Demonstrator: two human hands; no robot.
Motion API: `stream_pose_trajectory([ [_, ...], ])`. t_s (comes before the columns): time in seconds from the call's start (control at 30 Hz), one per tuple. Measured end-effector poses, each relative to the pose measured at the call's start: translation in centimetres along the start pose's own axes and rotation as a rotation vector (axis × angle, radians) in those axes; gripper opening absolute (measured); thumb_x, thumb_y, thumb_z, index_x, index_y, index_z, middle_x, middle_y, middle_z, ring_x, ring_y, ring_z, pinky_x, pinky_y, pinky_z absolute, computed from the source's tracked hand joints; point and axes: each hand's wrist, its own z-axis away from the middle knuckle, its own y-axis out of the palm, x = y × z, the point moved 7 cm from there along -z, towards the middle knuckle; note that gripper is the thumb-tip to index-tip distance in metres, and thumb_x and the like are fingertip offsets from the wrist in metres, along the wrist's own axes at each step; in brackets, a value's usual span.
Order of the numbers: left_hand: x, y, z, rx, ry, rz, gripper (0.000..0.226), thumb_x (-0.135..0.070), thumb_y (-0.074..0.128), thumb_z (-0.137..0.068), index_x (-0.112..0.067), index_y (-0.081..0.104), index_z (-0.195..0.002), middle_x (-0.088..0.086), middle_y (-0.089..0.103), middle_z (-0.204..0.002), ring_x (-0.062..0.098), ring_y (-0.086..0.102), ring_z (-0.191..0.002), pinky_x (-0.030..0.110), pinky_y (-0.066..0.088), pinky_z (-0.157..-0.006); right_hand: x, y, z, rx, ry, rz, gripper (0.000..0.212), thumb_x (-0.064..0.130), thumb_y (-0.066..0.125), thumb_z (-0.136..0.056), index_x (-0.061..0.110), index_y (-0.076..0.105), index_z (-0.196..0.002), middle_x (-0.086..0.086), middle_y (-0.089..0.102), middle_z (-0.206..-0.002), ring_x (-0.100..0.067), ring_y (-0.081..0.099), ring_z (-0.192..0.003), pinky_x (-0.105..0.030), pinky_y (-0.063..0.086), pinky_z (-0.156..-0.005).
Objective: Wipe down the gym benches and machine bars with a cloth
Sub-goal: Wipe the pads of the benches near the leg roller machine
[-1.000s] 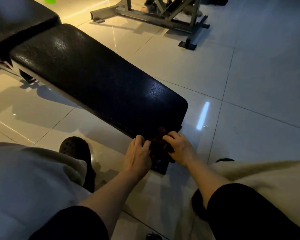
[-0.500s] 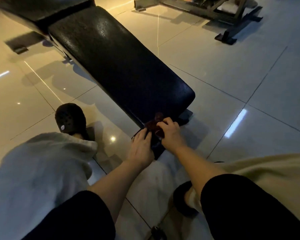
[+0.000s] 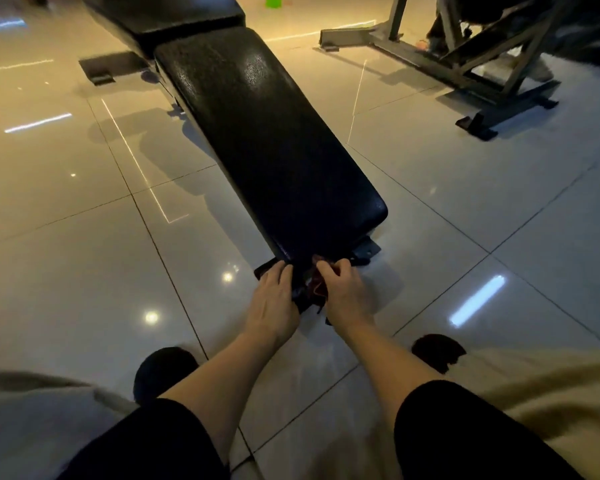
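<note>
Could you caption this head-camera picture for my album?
Both hands work a dark red cloth at the black bench's near end.

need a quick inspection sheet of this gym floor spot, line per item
surface: glossy pale tiled floor, light reflections.
job's things: long black padded bench; dark red cloth at its near end.
clutter: green object at the far edge, unclear.
grippers: left hand rests on the bench's near end; right hand pinches the cloth.
cables: nothing seen.
surroundings: grey steel machine frame far right; dark shoes near.
</note>
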Motion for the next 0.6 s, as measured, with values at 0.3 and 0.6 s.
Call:
stream_pose_trajectory([
  [0.3,-0.7,4.2,-1.1,-0.09,-0.047,-0.032,0.078,-0.016,0.054,-0.093,-0.016,0.005,-0.154,0.005,-0.001,-0.161,0.024,0.008,-0.146,0.032,0.018,-0.117,-2.8,5.4,-1.2,-0.224,0.077,-0.35,0.031,0.0,0.076,-0.074,0.003,0.067,-0.104,-0.021,0.055,-0.121,-0.035,0.056,-0.104,-0.031,0.05,-0.084],
  [0.6,0.3,5.2,-2.5,-0.087,0.035,-0.147,0.084,-0.021,0.055,-0.091,-0.022,0.0,-0.154,0.0,-0.008,-0.161,0.022,0.001,-0.147,0.038,0.019,-0.12,-2.8,8.7,-2.4,-0.202,-0.336,-0.209,0.026,0.004,0.07,-0.075,0.004,0.069,-0.1,-0.014,0.06,-0.107,-0.031,0.057,-0.09,-0.037,0.058,-0.07],
])
